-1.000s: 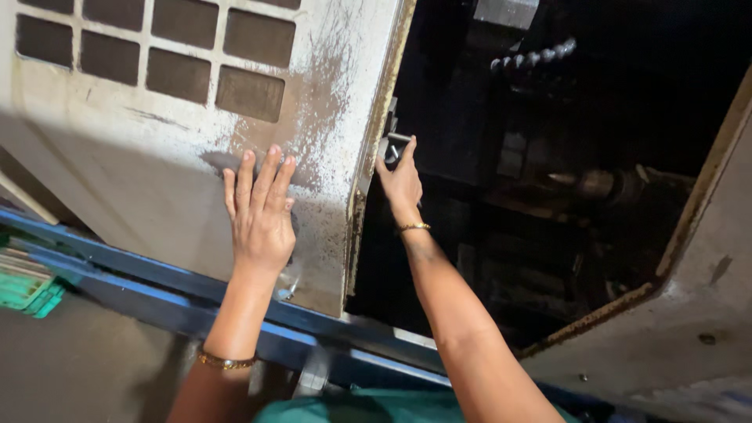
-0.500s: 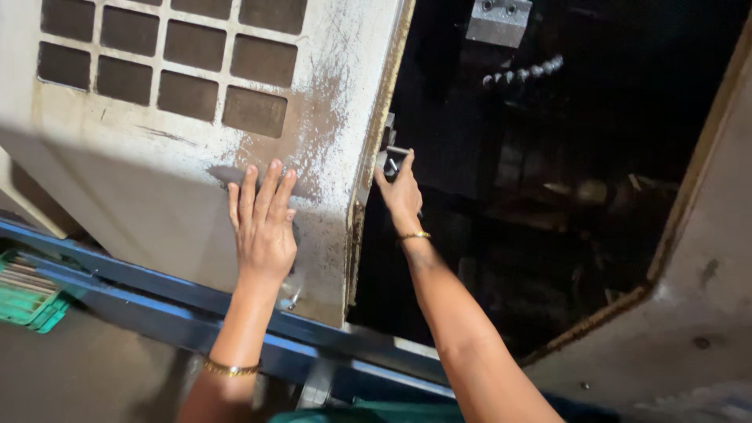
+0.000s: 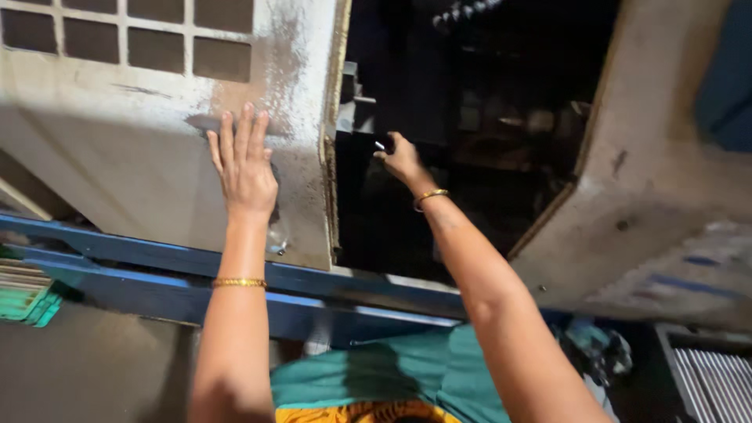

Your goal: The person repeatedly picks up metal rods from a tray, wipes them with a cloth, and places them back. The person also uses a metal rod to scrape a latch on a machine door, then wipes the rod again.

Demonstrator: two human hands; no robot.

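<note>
The left hand [image 3: 244, 168] is pressing flat, fingers spread, on the door [image 3: 157, 141]. The right hand [image 3: 401, 159], nearer the opening [image 3: 470, 133], is pinching a small part [image 3: 380, 146] at its 11 o'clock.

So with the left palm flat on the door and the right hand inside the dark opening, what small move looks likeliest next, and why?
Probably the right hand reaches slightly deeper into the machine's dark opening: it pinches a small shiny piece just inside the door edge, while the left hand lies flat against the worn sliding door, as if bracing.

Grimy white door [image 3: 141, 149], blue rail [image 3: 141, 254], gold bangles [image 3: 240, 283].
</note>
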